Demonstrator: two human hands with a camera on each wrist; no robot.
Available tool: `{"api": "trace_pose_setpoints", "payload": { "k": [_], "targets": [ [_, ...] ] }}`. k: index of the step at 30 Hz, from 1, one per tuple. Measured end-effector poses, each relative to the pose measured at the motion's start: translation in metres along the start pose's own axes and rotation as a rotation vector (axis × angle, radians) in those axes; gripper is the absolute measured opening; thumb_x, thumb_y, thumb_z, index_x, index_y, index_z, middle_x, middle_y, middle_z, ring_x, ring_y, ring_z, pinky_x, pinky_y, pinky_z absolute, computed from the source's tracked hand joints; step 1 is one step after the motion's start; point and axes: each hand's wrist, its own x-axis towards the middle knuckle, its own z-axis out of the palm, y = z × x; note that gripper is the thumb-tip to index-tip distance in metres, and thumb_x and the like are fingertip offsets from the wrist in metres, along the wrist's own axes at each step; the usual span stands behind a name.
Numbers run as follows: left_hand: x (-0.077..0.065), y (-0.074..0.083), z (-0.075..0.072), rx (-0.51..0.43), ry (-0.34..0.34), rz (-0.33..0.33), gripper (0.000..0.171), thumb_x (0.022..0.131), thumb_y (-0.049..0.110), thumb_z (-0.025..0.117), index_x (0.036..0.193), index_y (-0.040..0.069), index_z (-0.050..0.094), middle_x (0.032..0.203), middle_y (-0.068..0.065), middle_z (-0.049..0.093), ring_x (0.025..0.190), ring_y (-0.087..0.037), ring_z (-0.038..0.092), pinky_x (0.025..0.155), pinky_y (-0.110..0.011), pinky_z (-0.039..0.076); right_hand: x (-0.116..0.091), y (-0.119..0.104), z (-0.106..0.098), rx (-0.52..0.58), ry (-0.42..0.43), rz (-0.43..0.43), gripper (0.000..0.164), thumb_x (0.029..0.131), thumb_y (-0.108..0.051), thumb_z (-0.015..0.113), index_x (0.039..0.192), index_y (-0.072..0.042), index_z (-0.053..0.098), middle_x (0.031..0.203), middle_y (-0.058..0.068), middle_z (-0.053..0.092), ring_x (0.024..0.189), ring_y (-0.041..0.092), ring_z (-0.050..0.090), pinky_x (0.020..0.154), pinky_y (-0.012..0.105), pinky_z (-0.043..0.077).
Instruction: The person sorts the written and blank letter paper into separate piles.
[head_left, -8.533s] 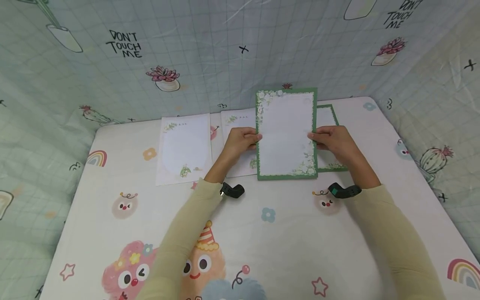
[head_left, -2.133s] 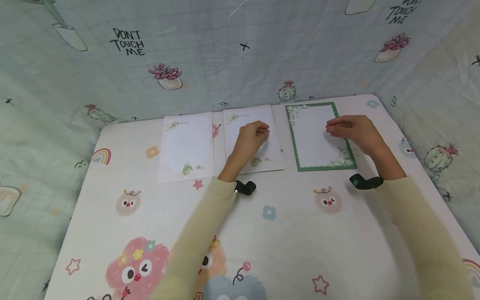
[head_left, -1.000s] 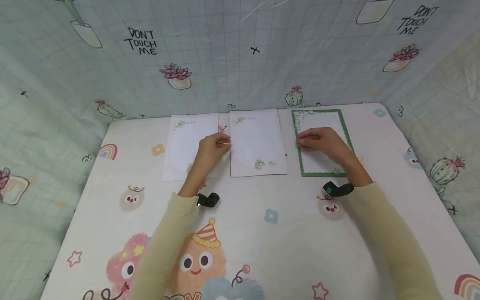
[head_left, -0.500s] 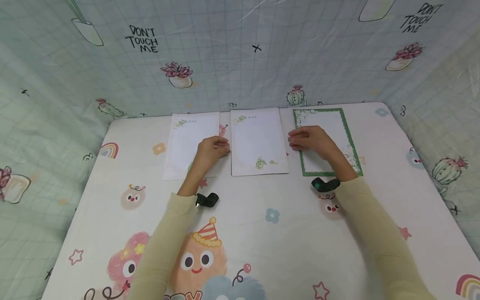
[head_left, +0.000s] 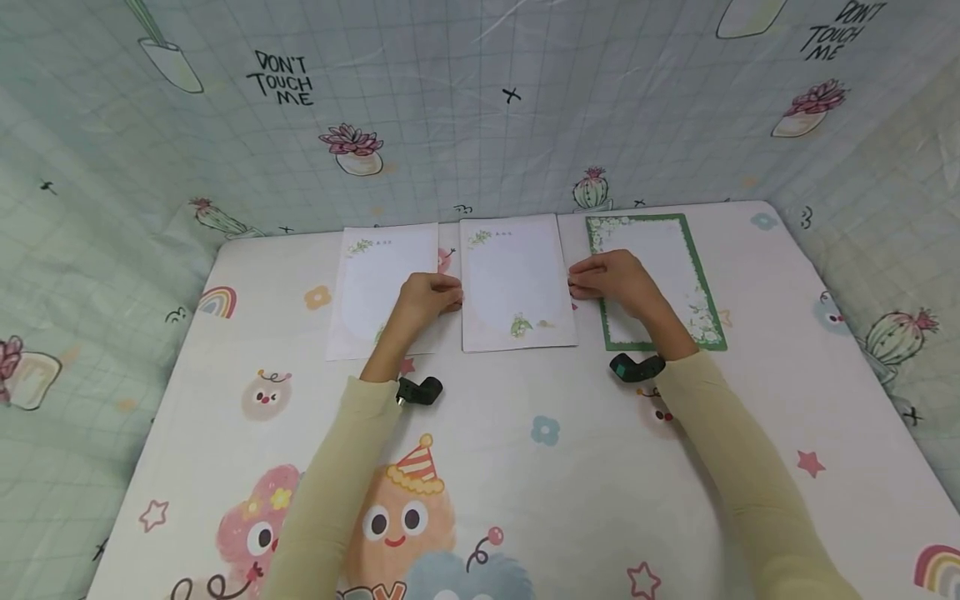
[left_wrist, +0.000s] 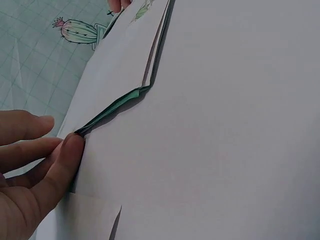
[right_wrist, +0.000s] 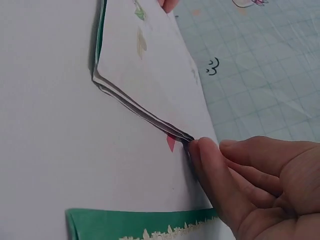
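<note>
In the head view, the middle stack of white letter paper (head_left: 517,287), with green sprigs in two corners, lies between both hands. My left hand (head_left: 423,304) pinches its left edge; in the left wrist view the thumb (left_wrist: 72,152) is against the edge and green shows along the stack's side. The right hand (head_left: 615,282) pinches the stack's right edge with its fingertips, its wrist passing over a green-bordered sheet (head_left: 652,287). Several layers show at the stack's side in the right wrist view. The left white sheet (head_left: 367,287) is partly covered by my left hand.
All the paper lies in a row at the back of a table with a cartoon-print white cover (head_left: 585,500). Behind it hangs a grid-patterned curtain (head_left: 450,100), which also closes off both sides. A black wrist camera (head_left: 420,390) sits on the left wrist.
Earlier both hands held up a green-bordered sheet, which now lies at the right. The left hand moved left to the middle stack's left edge. The right hand slid left to its right edge.
</note>
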Motion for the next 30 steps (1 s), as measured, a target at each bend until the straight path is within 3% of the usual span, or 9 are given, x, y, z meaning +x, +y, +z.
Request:
{"api": "trace_pose_setpoints", "payload": {
  "k": [4,9,15,19,25,30],
  "targets": [
    [0.0,0.001,0.0,0.032,-0.006,0.006,0.024,0.099,0.009,0.067,0.12,-0.003,0.071,0.116,-0.017,0.071,0.099,-0.021,0.074,0.085,-0.025,0.059,-0.001,-0.002,-0.001,-0.01,-0.002,-0.009,0.035,0.103,-0.014,0.063,0.13,0.008,0.062,0.122,0.022,0.07,0.091,0.009,0.075,0.091,0.023,0.056],
    [0.0,0.002,0.001,0.042,-0.012,0.026,0.025,0.1,0.009,0.067,0.122,-0.002,0.07,0.117,-0.017,0.071,0.1,-0.023,0.073,0.086,-0.027,0.06,0.0,-0.003,0.001,-0.016,0.006,-0.011,0.032,0.103,-0.01,0.062,0.128,0.009,0.064,0.122,0.025,0.069,0.087,0.007,0.075,0.084,0.021,0.058],
    [-0.002,0.003,0.003,0.105,0.005,0.066,0.028,0.099,0.011,0.068,0.125,0.003,0.07,0.116,-0.016,0.071,0.1,-0.025,0.073,0.086,-0.031,0.06,0.002,-0.004,0.003,-0.072,0.019,0.013,0.032,0.102,-0.014,0.065,0.127,0.005,0.067,0.122,0.022,0.07,0.086,0.005,0.074,0.082,0.018,0.057],
    [-0.002,0.005,0.005,0.118,0.023,0.095,0.027,0.098,0.01,0.07,0.124,0.003,0.07,0.115,-0.016,0.071,0.099,-0.027,0.073,0.085,-0.033,0.061,0.001,-0.004,0.003,-0.074,0.029,-0.018,0.031,0.101,-0.014,0.066,0.126,0.004,0.067,0.125,0.022,0.068,0.087,0.006,0.073,0.08,0.018,0.058],
    [0.002,0.006,0.009,0.077,0.068,0.128,0.021,0.098,0.011,0.071,0.116,0.001,0.071,0.112,-0.014,0.071,0.096,-0.026,0.073,0.082,-0.033,0.061,0.001,-0.006,0.006,-0.056,0.054,-0.077,0.027,0.1,-0.009,0.067,0.123,0.004,0.068,0.122,0.022,0.067,0.092,0.011,0.072,0.082,0.022,0.059],
    [0.005,0.008,0.014,0.034,0.111,0.152,0.018,0.097,0.013,0.072,0.11,0.001,0.071,0.111,-0.014,0.072,0.101,-0.024,0.072,0.084,-0.031,0.06,0.001,-0.009,0.011,-0.102,0.083,-0.106,0.027,0.099,-0.014,0.069,0.121,0.0,0.069,0.117,0.018,0.072,0.097,0.017,0.071,0.084,0.027,0.058]
  ]
}}
